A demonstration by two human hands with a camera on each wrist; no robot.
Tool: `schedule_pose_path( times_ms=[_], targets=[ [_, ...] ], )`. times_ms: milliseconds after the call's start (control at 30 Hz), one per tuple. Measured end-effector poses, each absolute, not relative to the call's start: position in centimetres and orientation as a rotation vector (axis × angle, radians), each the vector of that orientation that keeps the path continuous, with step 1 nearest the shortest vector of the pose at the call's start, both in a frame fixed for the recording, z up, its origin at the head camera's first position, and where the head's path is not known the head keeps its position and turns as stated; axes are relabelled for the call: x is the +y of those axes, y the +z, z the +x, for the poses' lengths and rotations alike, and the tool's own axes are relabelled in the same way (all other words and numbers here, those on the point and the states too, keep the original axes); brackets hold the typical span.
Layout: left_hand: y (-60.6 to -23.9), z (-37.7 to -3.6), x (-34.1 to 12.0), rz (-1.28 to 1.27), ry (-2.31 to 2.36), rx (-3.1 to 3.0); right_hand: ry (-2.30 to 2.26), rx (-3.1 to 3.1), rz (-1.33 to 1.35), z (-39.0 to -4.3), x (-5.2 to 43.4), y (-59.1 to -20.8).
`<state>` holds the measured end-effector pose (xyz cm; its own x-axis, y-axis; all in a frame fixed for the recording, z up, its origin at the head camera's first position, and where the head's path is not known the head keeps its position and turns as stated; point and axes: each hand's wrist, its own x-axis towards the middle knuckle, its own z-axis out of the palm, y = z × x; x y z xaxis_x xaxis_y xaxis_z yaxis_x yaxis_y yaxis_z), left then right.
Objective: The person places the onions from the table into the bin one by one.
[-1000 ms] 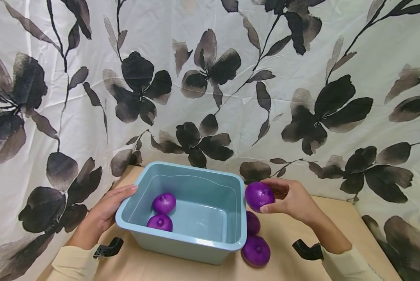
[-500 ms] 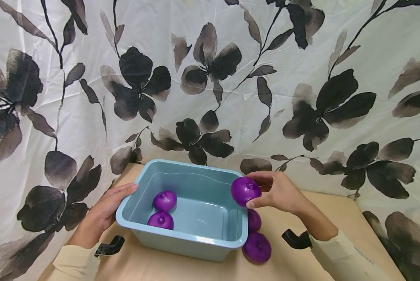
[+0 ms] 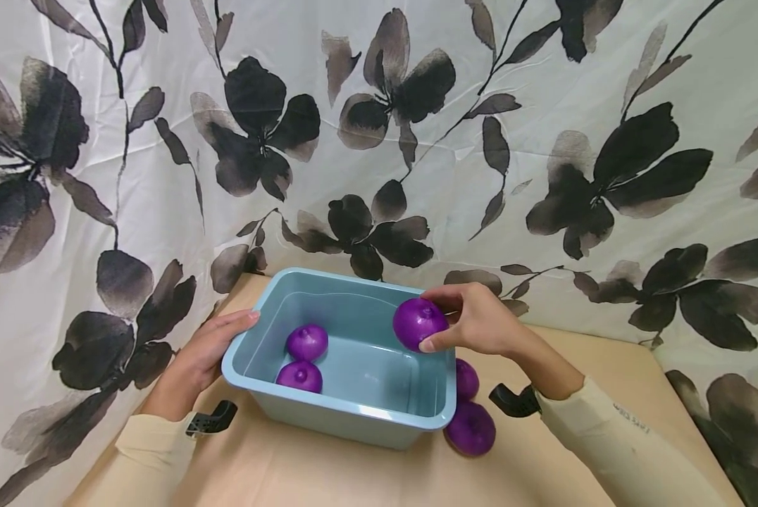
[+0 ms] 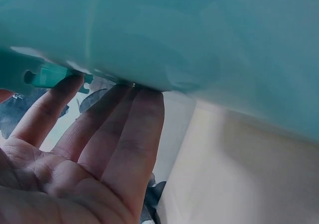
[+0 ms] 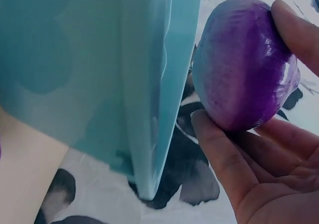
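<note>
A light blue plastic bin stands on the table, two purple onions side by side at its left end inside. My left hand rests against the bin's left side, one fingertip at the rim. Its fingers look fairly straight along the outer wall in the left wrist view. Between thumb and fingers, my right hand holds a purple onion that overlaps the bin's right back corner. The same onion is close beside the rim in the right wrist view.
Two more purple onions lie on the table just outside the bin's right wall, one partly hidden behind it. A white cloth with dark flowers hangs behind the tan table.
My right hand has carried its onion left, from beside the bin to over its right rim and inner corner. My left hand stays at the bin's left side; the head view has tilted slightly.
</note>
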<state>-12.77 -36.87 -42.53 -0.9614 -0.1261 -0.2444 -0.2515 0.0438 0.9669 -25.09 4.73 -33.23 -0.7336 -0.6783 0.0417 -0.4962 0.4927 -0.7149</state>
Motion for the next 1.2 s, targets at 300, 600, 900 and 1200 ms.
schedule_pose_path(
  times_ms=[300, 600, 900, 1200],
  targets=[
    [-42.2, -13.1, -36.4, -0.426, 2.095, 2.18, -1.011, 2.497, -0.994, -25.7, 1.8, -32.3],
    [-42.3, -13.1, -36.6, -0.425, 2.111, 2.191, -0.98, 2.498, -1.03, -25.9, -1.2, -32.4],
    [-42.6, -13.0, -36.7, -0.419, 2.104, 2.194, -0.941, 2.482, -1.044, -26.0, -3.5, -32.7],
    [-42.5, -12.8, -37.0, -0.435, 2.077, 2.226, -0.895, 2.515, -0.999, -26.2, -5.6, -33.3]
  ],
)
